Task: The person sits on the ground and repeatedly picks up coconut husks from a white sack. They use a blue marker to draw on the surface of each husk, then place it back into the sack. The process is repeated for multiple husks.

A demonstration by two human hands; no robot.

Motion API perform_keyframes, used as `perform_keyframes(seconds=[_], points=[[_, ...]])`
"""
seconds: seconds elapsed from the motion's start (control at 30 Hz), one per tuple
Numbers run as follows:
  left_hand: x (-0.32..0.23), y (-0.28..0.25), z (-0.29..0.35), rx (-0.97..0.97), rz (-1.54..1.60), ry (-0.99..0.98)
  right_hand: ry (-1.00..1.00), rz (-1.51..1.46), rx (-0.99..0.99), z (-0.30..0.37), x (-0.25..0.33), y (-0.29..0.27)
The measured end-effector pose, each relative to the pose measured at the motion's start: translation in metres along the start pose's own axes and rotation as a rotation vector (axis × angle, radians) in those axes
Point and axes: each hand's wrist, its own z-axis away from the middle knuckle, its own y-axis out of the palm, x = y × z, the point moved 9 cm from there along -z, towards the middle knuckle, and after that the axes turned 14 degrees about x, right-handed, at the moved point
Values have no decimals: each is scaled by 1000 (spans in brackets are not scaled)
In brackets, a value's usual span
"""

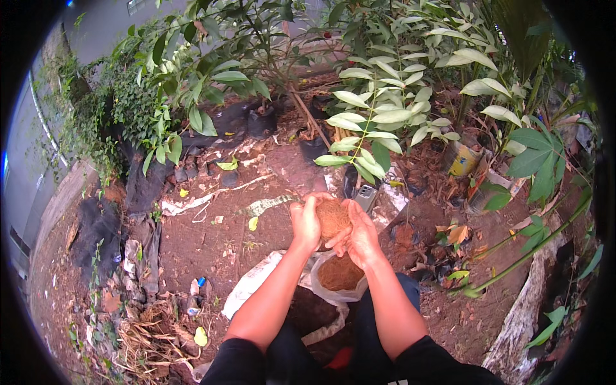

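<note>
- Far left, a black mesh [99, 234] lies crumpled on the soil.
- Next, a heap of straw [151, 340] sits low down, with a small blue cap [201, 282] just above and to its right.
- A white sack [250, 289] lies on the ground, partly hidden by the left forearm.
- The left hand [307, 223] cups the left side of the fibre clump, its fingers curved around it and grasping.
- The fibre clump [333, 220], brown and shaggy, is between both palms, above the near edge of the soil patch.
- Just below it in view stands an open, whitish bag [339, 295], with loose brown fibre [340, 273] inside.
- The right hand [360, 236] grasps the clump's right side, fingers bent inward along its lower part.
- A phone [366, 196] is just beyond that hand.
- Farther right are a yellow pot [463, 158] and a pale log [527, 308].
</note>
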Motion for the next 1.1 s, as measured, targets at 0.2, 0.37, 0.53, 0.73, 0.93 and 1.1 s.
perform_keyframes(seconds=[0.2,0.37,0.53,0.73,0.93,1.1], points=[[-32,-19,0,104,-334,50,-43,100,-209,-10,-24,8],[-36,6,10,225,-442,9,-34,331,-438,-2,-9,-32],[-8,46,38,567,-582,3,-247,-102,-350,-6,31,-42],[-39,24,15,493,-292,134,-305,-523,204,4,37,-12],[-55,-17,1,56,-278,178,-307,-387,87,-6,15,11],[-33,-31,7,-125,-282,119,-546,151,-58,3,13,32]])
